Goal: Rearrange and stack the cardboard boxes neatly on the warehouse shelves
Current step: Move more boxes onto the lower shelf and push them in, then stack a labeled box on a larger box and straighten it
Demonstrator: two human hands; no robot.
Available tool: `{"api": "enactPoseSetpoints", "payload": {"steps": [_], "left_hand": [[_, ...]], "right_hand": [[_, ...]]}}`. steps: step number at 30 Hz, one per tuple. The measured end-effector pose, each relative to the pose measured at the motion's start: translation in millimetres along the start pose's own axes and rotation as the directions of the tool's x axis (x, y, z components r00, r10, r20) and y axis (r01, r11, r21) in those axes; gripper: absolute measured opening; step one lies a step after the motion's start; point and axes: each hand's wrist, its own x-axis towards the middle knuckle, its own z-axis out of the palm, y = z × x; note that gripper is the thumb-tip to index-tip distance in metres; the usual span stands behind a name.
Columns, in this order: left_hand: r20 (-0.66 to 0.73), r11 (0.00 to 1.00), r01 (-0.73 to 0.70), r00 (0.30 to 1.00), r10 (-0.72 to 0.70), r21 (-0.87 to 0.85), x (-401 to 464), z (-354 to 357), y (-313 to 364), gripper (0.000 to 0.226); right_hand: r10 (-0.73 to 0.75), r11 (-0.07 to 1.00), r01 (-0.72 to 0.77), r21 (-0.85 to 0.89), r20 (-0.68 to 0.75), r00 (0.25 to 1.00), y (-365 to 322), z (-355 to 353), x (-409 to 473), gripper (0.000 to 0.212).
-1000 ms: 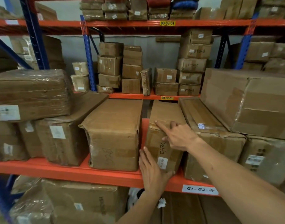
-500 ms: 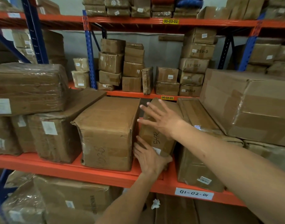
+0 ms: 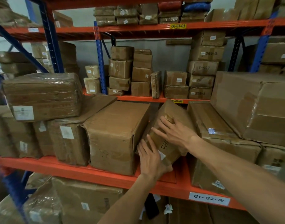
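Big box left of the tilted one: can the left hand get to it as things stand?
Probably yes. The left hand holds the tilted box right beside the big box, whose front face is unobstructed. It would have to let go first.
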Motion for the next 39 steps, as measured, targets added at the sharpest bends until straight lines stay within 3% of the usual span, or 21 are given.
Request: {"api": "enactPoseSetpoints", "payload": {"steps": [4, 8, 13, 16, 21, 27, 29, 35, 39], "left_hand": [[-0.065, 1.0, -0.026, 0.997, 0.027, 0.017, -11.6, 16.7, -14.0, 0.16], [-0.094, 0.999, -0.038, 0.995, 0.04, 0.024, -13.2, 31.5, -25.0, 0.161], [-0.051, 0.999, -0.044, 0.998, 0.043, -0.019, -12.3, 32.0, -27.2, 0.164], [-0.026, 0.996, -0.054, 0.998, 0.052, -0.066, -8.1, 32.9, -25.8, 0.165], [0.015, 0.983, -0.135, 0.99, 0.138, -0.127, 6.7, 19.1, -26.1, 0.163], [0.065, 0.968, -0.212, 0.973, 0.223, -0.136, 22.3, -16.1, -27.6, 0.153], [0.071, 0.959, -0.243, 0.964, 0.255, -0.143, 30.9, -24.8, -29.5, 0.15], [0.04, 0.939, -0.317, 0.945, 0.325, -0.13, 54.6, -46.7, -25.6, 0.152], [0.051, 0.864, -0.501, 0.862, 0.504, -0.052, 85.0, -80.9, -23.9, 0.158]], "right_hand": [[-0.049, 0.999, 0.049, -0.012, 0.014, 0.999, -17.6, 1.7, -12.4, 0.083], [-0.028, 0.999, 0.028, -0.02, -0.011, 1.0, -30.3, 5.2, -19.1, 0.074], [-0.047, 0.999, 0.047, -0.007, 0.041, 0.998, -28.8, -7.0, -20.5, 0.073], [-0.058, 0.997, 0.062, -0.053, 0.064, 0.996, -27.4, -13.3, -22.5, 0.083], [-0.013, 0.998, 0.011, -0.066, -0.025, 1.0, -9.1, -11.5, -19.1, 0.063], [0.036, 0.998, -0.042, 0.047, 0.123, 0.992, 24.7, -25.4, -13.9, 0.141], [0.031, 0.995, -0.047, 0.086, 0.186, 0.982, 38.3, -32.8, -12.9, 0.156], [0.034, 0.987, -0.06, 0.149, 0.173, 0.984, 64.0, -42.4, -8.4, 0.157], [0.114, 0.959, -0.141, 0.244, 0.123, 0.986, 86.1, -52.3, -7.5, 0.152]]}}
